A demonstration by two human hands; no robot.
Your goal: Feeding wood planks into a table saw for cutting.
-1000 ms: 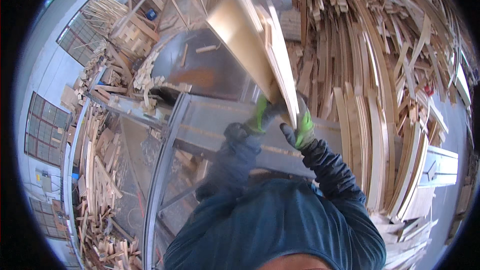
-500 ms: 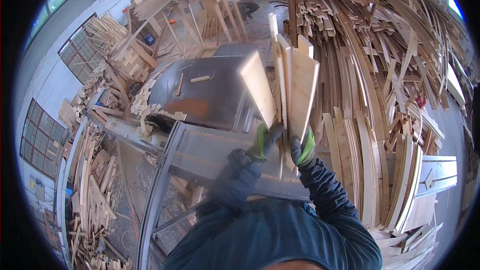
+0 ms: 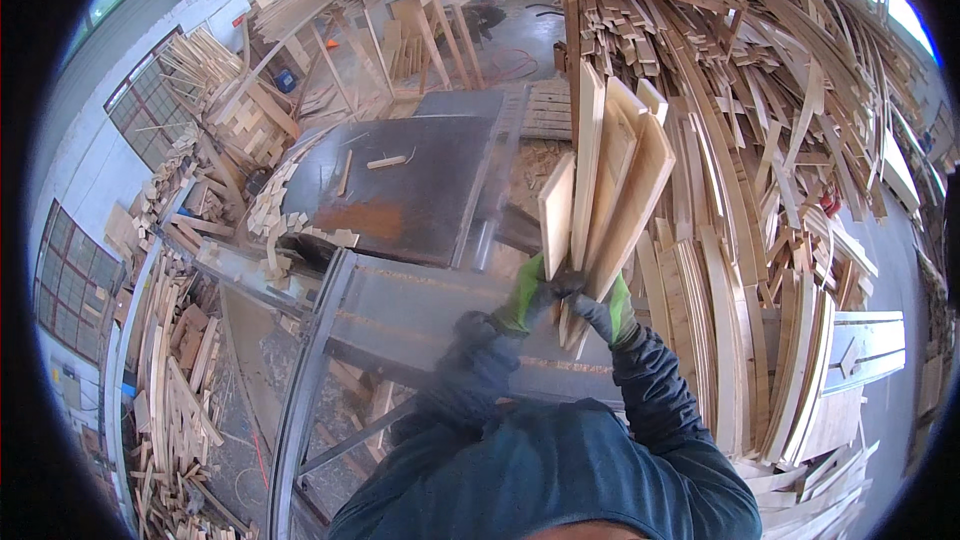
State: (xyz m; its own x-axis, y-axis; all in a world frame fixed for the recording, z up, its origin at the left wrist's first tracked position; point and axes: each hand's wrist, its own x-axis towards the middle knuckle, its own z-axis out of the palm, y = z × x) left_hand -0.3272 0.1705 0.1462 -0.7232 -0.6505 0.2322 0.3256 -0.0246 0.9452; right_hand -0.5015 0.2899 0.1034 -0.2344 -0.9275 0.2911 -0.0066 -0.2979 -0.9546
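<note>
Several pale wooden boards [image 3: 635,180] stand upright in a loose, fanned bundle in front of me, gripped near their lower ends. My left hand [image 3: 532,295], in a green and dark glove, is closed on the bundle's left side. Closed on the right side is my right hand [image 3: 608,310], gloved alike. Both hands nearly meet at the base of the boards, whose tips spread apart at the top. Short lower ends of the boards poke out below the gloves. Beneath the bundle lies a grey metal table [image 3: 430,315] with pale strips along it.
Beyond the table is a dark metal machine top [image 3: 400,180] with two small wood offcuts [image 3: 387,162]. On the right, long wooden strips [image 3: 730,340] stand close by. Large wood piles [image 3: 690,50] fill the far right. Scrap wood [image 3: 180,370] lies on the left behind a metal rail [image 3: 310,380].
The bundle has shifted right, and its boards sit closer together. The leftmost board, earlier leaning out to the left, is now lower and nearer the others. My hands have come closer together.
</note>
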